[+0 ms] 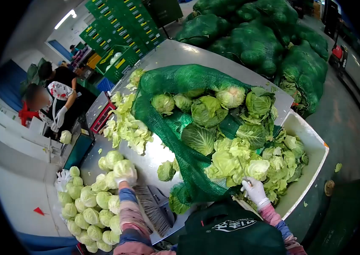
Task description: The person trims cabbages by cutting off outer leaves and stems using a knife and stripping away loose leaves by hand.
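My left hand [128,178], in a white glove, is closed around a trimmed pale-green cabbage [123,168] at the edge of a heap of cabbages [90,210]. My gloved right hand [254,191] grips a knife [242,170]; its thin blade points up and away over loose cabbage leaves [226,159]. Beyond that hand, a green mesh bag [163,131] lies open on the metal table, with several untrimmed cabbages [208,111] spilling from it. A white bin [313,170] full of torn leaves stands beside my right hand. The fingers of my left hand are partly hidden by the cabbage.
A brush [152,208] lies near my left forearm. Loose leaves [131,127] and a red scale [101,117] are at the table's far left. Full mesh sacks [256,46] and green crates [116,27] stand behind. A gloved co-worker [59,97] is at left; a pallet jack [339,57] at right.
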`<state>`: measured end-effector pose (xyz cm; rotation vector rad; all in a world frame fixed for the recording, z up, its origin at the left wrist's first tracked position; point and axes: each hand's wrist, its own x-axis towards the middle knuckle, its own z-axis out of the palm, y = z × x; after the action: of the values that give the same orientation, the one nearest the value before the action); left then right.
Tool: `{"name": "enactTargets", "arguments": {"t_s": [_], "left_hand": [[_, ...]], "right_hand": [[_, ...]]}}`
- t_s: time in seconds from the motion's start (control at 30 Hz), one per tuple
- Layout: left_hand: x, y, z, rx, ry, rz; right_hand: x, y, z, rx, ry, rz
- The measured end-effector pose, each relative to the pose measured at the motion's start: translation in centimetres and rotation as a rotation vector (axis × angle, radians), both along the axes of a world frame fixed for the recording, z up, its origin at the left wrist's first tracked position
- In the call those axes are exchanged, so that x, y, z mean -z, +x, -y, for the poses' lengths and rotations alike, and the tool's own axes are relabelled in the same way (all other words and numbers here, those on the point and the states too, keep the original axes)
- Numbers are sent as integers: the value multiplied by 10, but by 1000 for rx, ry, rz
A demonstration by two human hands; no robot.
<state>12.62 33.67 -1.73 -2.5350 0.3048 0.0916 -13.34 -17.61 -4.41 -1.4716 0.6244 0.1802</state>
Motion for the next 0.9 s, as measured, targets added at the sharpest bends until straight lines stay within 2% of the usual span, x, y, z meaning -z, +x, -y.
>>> {"name": "enactTargets", "arguments": {"t_s": [0.07,0.1,0.17,0.2,0.27,0.3,0.33,0.37,0.4,0.43,0.47,0.5,0.53,0.6,0.67,0.7,0.77,0.83,0.9], "left_hand": [[-49,25,26,-239,211,-402],[1,43,-29,-286,-22,-61],[-48,64,10,-779,-143,27],[-48,78,18,-765,-150,24],[-48,108,18,-762,-822,508],[-58,124,27,-652,-1137,680],[-61,145,45,-484,-1532,662],[-69,161,75,-341,-1955,432],[-76,169,113,-265,-2283,65],[-78,169,155,-265,-2416,-342],[-75,165,198,-323,-2389,-678],[-77,152,242,-510,-2265,-870],[-64,150,274,-666,-2109,-988],[-47,139,339,-871,-1939,-956],[-38,129,375,-710,-1798,-896],[-15,135,385,-776,-1767,-799],[2,137,389,-737,-1818,-753],[10,120,385,-714,-1862,-699],[14,85,385,-149,-1882,-569]], "right_hand": [[0,0,-2,-17,-41,9],[-5,2,-2,-6,-30,-4],[-10,3,6,11,-32,-19],[-10,3,9,11,-71,-6],[-5,-1,12,13,-107,-3],[6,-1,11,30,-102,-7],[23,-1,9,-64,-181,22],[32,-2,8,-161,-261,50],[4,7,3,-237,-213,-2],[30,10,-2,-312,-366,64],[33,18,-2,-342,-343,-35],[32,25,0,-371,-318,-134],[34,23,3,-277,-411,-93],[36,15,19,-151,-562,-83],[56,-8,43,-44,-736,-14],[63,-21,57,28,-817,31],[69,-52,91,162,-684,-222],[93,-84,132,450,-405,-200],[74,-89,151,529,-495,-260]]}}
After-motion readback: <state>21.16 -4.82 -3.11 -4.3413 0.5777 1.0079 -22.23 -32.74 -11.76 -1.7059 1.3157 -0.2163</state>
